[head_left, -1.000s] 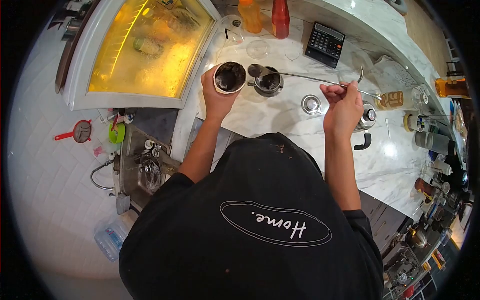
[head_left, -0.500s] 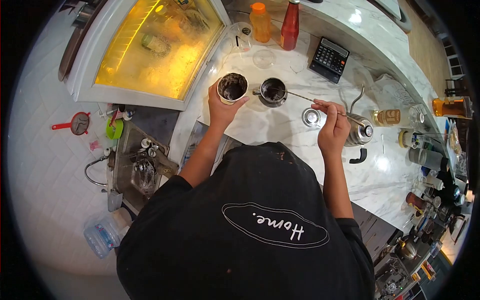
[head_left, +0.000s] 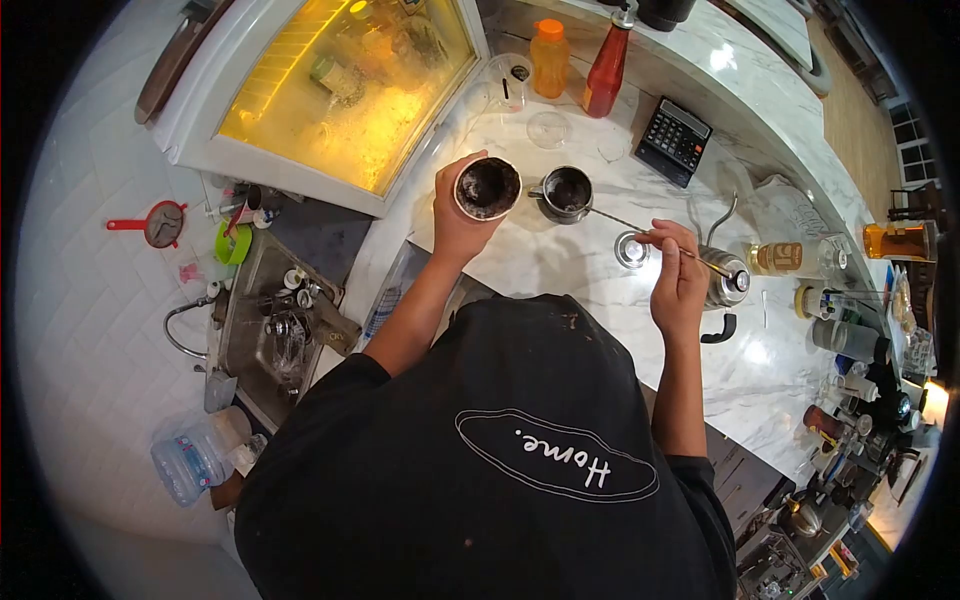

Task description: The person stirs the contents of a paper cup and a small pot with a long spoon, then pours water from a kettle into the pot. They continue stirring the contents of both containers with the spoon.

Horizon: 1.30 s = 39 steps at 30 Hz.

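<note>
My left hand (head_left: 460,212) is wrapped round a paper cup (head_left: 487,188) whose inside is coated with something dark. Right of it, a metal mug (head_left: 567,195) with dark contents stands on the marble counter, its handle toward the cup. Between thumb and fingers, my right hand (head_left: 677,262) grips a long thin metal spoon (head_left: 630,226). The spoon's far end reaches the mug's right rim; whether its tip is inside I cannot make out. A round metal lid (head_left: 631,250) lies below the spoon.
A steel gooseneck kettle (head_left: 727,280) stands beside my right hand. Behind are a calculator (head_left: 674,141), a red bottle (head_left: 607,72), an orange-capped bottle (head_left: 549,62) and a clear plastic cup (head_left: 507,85). A glass-fronted lit cabinet (head_left: 350,90) is at the left, above a sink (head_left: 262,330).
The camera view has shifted somewhat. My left hand has turned the cup's mouth more toward the camera. The spoon in my right hand has drawn back rightward from the mug's middle to its rim.
</note>
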Tool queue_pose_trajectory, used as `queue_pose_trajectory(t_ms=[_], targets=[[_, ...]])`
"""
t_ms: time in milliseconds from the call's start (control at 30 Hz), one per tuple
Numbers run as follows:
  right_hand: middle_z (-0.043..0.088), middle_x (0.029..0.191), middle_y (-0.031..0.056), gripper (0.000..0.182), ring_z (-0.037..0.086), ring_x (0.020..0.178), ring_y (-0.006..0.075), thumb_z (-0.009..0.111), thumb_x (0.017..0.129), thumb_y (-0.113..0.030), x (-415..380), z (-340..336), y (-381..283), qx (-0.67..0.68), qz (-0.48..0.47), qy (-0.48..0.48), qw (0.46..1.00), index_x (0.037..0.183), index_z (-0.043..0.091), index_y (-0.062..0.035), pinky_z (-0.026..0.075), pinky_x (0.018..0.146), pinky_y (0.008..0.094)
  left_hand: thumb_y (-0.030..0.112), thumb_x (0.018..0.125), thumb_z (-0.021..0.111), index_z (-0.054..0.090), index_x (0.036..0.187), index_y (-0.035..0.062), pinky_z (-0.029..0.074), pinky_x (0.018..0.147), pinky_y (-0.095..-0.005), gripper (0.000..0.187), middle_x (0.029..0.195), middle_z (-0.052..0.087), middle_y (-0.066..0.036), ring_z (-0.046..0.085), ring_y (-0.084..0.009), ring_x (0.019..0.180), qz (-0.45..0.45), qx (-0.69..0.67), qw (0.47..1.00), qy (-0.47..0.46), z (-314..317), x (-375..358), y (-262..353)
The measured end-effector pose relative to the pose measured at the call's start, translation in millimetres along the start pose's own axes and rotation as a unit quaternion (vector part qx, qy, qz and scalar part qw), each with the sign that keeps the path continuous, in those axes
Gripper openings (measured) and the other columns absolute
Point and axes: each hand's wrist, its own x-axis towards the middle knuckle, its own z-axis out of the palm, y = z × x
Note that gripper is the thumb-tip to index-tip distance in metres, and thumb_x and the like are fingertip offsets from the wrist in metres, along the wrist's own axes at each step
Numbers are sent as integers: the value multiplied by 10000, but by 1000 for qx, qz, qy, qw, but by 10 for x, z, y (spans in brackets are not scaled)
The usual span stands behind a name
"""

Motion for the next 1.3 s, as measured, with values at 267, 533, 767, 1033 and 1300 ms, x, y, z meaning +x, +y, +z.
queue_pose_trajectory(t_ms=[267,533,767,1033,1300], targets=[[727,1106,156,343,680,1106,285,466,1088,-69,-6,-39,-59,16,37,11,999,982,769,52,516,968,385,-11,735,909,468,1392,12,521,1064,-361,792,1381,597,-147,640,-228,1216,-28,-25,999,-24,45,13,145],[721,1152,145,368,724,1053,228,394,1141,-157,-19,-205,-60,111,108,83,984,1140,692,58,540,955,358,38,710,941,506,1342,27,527,1012,-350,767,1291,568,-105,622,-205,1174,10,48,999,-14,-27,113,105],[712,1120,135,356,734,1016,208,421,1142,-169,50,-12,-46,130,101,38,986,1140,688,67,549,945,335,45,730,928,518,1342,21,536,1004,-350,736,1236,657,-107,660,-192,1139,-40,10,999,-30,-5,121,84],[712,1133,116,388,728,1031,207,428,1143,-212,66,-165,-49,111,129,55,984,1088,701,58,538,936,341,79,723,931,530,1347,23,530,1013,-362,744,1238,664,-123,664,-214,1150,-77,11,997,-29,-24,-10,15],[691,1156,103,372,724,1056,205,440,1143,-230,81,-65,15,166,149,54,973,1090,683,47,537,938,342,126,697,946,534,1370,40,517,1032,-399,794,1263,630,-151,649,-286,1191,-95,-1,995,-28,-8,-54,-18]])
